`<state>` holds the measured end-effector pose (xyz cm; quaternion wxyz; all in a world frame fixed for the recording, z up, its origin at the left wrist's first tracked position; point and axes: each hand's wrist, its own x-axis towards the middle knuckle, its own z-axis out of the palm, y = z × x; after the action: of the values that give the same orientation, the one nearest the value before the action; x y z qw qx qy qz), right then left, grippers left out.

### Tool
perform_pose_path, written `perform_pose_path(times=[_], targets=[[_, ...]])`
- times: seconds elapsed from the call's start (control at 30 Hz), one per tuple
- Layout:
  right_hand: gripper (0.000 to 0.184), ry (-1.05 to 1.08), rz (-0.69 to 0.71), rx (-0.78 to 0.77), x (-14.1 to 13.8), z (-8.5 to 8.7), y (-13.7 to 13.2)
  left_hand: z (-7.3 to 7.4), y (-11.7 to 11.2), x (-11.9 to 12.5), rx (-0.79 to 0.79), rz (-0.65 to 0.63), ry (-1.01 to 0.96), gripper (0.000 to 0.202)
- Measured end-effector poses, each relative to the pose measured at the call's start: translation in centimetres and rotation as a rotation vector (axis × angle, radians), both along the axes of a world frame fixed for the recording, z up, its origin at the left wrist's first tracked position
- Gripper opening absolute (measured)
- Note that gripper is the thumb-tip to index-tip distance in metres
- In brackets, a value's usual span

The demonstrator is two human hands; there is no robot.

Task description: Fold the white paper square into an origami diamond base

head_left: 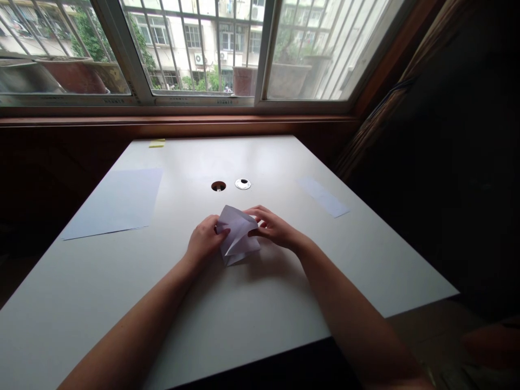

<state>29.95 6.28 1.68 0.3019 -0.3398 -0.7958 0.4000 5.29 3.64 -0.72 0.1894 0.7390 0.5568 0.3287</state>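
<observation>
A folded sheet of white paper is held up between my two hands just over the table, its creased flaps partly spread. My left hand grips its left edge, with the thumb on the near face and the fingers hidden behind. On the other side, my right hand pinches the right flaps between thumb and fingers. The lower corner of the paper is close to the tabletop; whether it touches I cannot tell.
On the white table lie flat paper sheets at left and a paper strip at right. Beyond my hands are a round cable hole and its cover. Yellow sticky notes lie near the far edge, below the barred window.
</observation>
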Motion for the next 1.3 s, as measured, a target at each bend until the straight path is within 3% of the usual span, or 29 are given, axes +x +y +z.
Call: perform_pose_path(times=[0.13,0.27,0.37,0.5,0.6,0.73,0.93,1.1,1.3], targets=[[0.058,0.087,-0.003,-0.067,0.5,0.5,-0.2,-0.3,0.0,-0.1,-0.022,0.001,-0.017,0.016],[0.065,0.224,-0.04,-0.064,0.5,0.9,-0.6,-0.4,-0.1,-0.1,-0.051,0.016,-0.086,0.039],[0.065,0.256,-0.034,-0.013,0.1,0.9,-0.7,-0.1,-0.1,-0.1,-0.055,0.028,-0.178,0.053],[0.053,0.137,-0.012,0.006,-0.3,0.3,-0.6,0.1,-0.1,-0.2,-0.039,0.019,-0.265,0.06],[0.044,0.102,-0.025,0.134,-0.5,-0.3,-0.4,-0.2,0.0,-0.2,-0.015,-0.021,-0.353,0.058],[0.042,0.128,-0.096,0.39,-0.4,-0.3,-0.5,-0.9,0.3,-0.3,0.099,-0.098,-0.464,0.035],[0.04,-0.033,-0.075,0.515,0.2,0.5,-0.8,-0.6,0.2,-0.9,0.235,-0.138,-0.175,0.012],[0.042,-0.072,-0.069,0.488,0.4,0.1,-0.5,0.2,-0.2,-0.6,0.291,-0.225,0.072,0.036],[0.035,-0.081,-0.062,0.438,0.1,-0.4,-0.3,0.1,-0.3,-0.4,0.216,-0.272,0.219,0.033]])
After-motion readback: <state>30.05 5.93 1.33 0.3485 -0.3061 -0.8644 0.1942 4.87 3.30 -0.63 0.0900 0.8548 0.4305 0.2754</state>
